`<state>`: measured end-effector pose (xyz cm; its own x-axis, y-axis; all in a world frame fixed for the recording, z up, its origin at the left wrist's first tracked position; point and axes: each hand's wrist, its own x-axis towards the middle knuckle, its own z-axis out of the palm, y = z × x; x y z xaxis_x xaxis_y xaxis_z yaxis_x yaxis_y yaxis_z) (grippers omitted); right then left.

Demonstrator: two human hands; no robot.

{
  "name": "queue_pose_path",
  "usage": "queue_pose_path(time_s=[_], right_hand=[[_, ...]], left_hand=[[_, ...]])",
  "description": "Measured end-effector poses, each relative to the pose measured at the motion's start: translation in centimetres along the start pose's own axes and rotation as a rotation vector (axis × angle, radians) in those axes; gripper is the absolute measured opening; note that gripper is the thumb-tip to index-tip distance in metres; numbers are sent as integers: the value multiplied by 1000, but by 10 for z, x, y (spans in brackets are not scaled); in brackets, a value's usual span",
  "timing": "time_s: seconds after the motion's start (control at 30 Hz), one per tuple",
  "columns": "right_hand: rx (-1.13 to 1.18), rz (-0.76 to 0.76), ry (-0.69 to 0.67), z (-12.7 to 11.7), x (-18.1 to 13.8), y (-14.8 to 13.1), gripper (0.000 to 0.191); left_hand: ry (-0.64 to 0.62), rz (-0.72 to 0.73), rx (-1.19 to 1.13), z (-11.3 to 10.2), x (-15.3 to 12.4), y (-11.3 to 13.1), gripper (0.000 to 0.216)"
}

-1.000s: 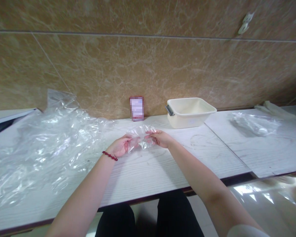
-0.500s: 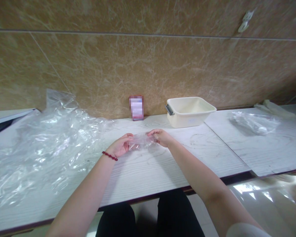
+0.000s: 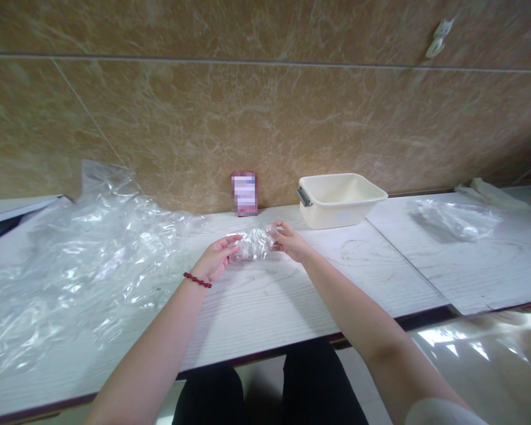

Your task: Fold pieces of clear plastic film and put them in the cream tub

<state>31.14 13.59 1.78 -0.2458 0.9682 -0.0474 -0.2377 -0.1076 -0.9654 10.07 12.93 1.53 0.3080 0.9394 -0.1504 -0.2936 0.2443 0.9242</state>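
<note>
Between my two hands is a small clear plastic bag [image 3: 254, 243], crinkled and shiny, just above the white wood-grain table [image 3: 265, 307]. My left hand [image 3: 218, 257], with a red bead bracelet at the wrist, pinches the bag's left end between thumb and fingers. At the bag's right end, my right hand [image 3: 290, 241] grips it with curled fingers, partly covering that edge. Whether the bag holds anything inside, I cannot tell.
A large heap of clear plastic bags [image 3: 97, 254] covers the table's left side. Against the wall stand a small red-framed card [image 3: 245, 193] and a cream plastic bin [image 3: 336, 215] with a grey handle. Further right lies a clear plastic bundle [image 3: 458, 218].
The bag between my hands has turned and bunched, now looking more crumpled and brighter. My right fingers have shifted slightly up on its edge. Everything else stays in place.
</note>
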Motion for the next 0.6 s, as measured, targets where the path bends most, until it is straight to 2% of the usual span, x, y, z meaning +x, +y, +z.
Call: queue_pose_path(time_s=[0.17,0.23,0.4,0.6], right_hand=[[-66,-131,-38,0,-1,0,34],[-96,-165,-59,-1,0,1,30],[-202,-107,-60,-1,3,4,16],[-308,-51,-108,3,-2,2,22]], left_hand=[[3,78,3,-3,2,-2,33],[7,84,1,-4,2,-1,33],[12,75,-4,-2,0,2,33],[2,73,1,-2,-2,3,33]])
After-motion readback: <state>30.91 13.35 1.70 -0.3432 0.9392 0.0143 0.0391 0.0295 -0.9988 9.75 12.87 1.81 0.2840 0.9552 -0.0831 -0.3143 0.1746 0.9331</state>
